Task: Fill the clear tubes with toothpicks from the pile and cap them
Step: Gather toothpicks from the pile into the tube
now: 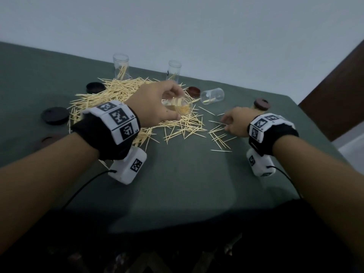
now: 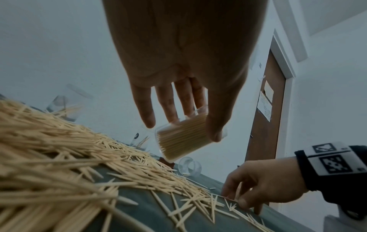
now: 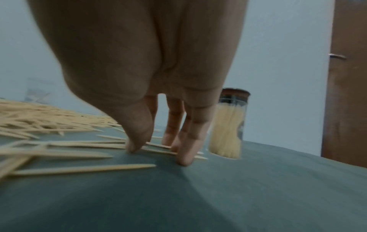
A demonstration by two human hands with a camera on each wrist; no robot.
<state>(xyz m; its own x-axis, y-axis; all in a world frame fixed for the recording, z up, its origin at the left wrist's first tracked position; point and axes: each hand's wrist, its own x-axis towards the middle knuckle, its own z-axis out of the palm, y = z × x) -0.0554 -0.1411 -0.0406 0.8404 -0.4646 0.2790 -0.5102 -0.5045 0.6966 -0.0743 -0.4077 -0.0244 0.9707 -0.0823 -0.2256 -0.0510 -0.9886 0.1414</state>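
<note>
My left hand (image 1: pixel 167 101) holds a clear tube (image 1: pixel 181 107) packed with toothpicks, uncapped and tilted, above the right edge of the toothpick pile (image 1: pixel 118 93). In the left wrist view the thumb and fingers wrap the tube (image 2: pixel 182 139). My right hand (image 1: pixel 226 123) is down on the green table to the right of the pile, where thumb and fingertips (image 3: pixel 184 161) pinch a few loose toothpicks (image 3: pixel 89 168). Behind it stands a full tube with a dark cap (image 3: pixel 228 125).
Two open tubes stand at the back (image 1: pixel 120 66) (image 1: pixel 174 70), each with a few toothpicks; a third (image 1: pixel 212 95) lies on its side. Dark caps (image 1: pixel 95 87) (image 1: pixel 55 115) (image 1: pixel 194 91) lie around the pile. The table edge and a brown door (image 1: pixel 334 95) are at right.
</note>
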